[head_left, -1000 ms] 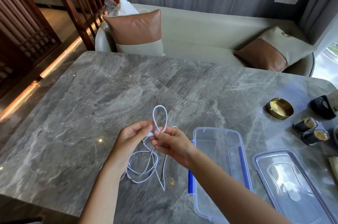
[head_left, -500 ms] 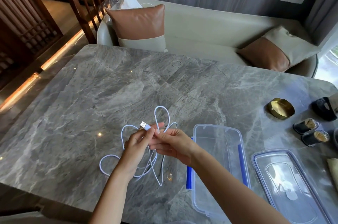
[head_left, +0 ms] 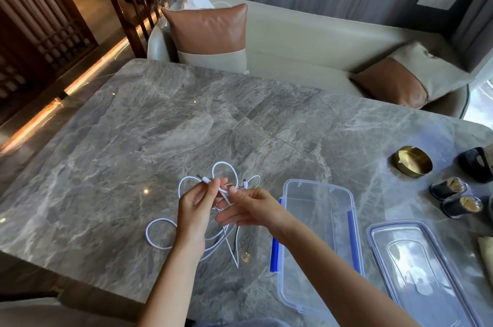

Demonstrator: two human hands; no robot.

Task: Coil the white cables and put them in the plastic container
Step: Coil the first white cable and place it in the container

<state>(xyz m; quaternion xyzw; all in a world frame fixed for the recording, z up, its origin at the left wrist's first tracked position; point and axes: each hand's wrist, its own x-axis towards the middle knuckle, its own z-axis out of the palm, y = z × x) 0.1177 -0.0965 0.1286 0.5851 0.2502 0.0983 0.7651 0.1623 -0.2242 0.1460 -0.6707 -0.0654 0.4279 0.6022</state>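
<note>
A thin white cable (head_left: 160, 233) lies in loose loops on the grey marble table (head_left: 186, 126), near its front edge. My left hand (head_left: 196, 209) pinches the cable just behind its plug end, which points up and left. My right hand (head_left: 250, 209) pinches another stretch of the same cable between thumb and forefinger, the other fingers spread. One loop stands up above both hands; others trail under my left wrist. The clear plastic container (head_left: 317, 244) with blue clips stands open and empty just right of my right hand.
The container's clear lid (head_left: 416, 273) lies flat to the right of it. A brass dish (head_left: 410, 161), two small dark cups (head_left: 456, 196) and a black object (head_left: 474, 166) sit at the right edge. A sofa with cushions runs behind the table.
My left hand drew the plug end out to the left. The bundle loosened, and a loop now lies on the table left of my left wrist. My right fingers have spread.
</note>
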